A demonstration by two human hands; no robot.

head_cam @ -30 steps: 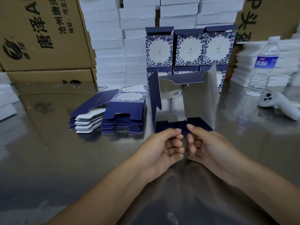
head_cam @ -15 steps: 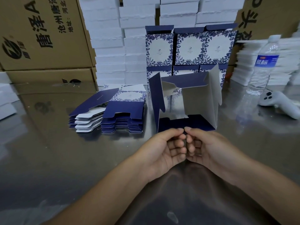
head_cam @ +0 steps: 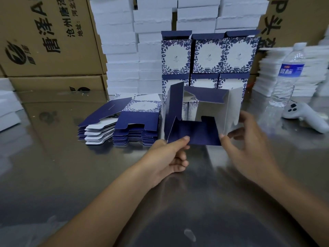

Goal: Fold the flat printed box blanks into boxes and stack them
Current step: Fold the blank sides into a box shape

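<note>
A half-formed blue-and-white printed box [head_cam: 201, 120] is held up in front of me, its open end facing me and its navy flaps sticking out. My left hand [head_cam: 169, 155] pinches the near navy bottom flap at its left corner. My right hand [head_cam: 249, 145] grips the box's right white wall, thumb at the flap's right corner. A stack of flat box blanks [head_cam: 122, 125] lies on the steel table [head_cam: 53, 166] to the left. Several finished boxes [head_cam: 208, 56] stand stacked in two rows behind the held box.
White foam or carton stacks [head_cam: 121, 50] and brown shipping cartons [head_cam: 46, 36] wall off the back. A water bottle [head_cam: 288, 75] and a white handheld controller [head_cam: 302, 116] sit at the right. More white stacks [head_cam: 313, 72] lie far right.
My hands have moved apart: the right hand went from the near flap's middle out to the box's right wall, and the left slid to the flap's left corner. The box sits slightly lower and closer.
</note>
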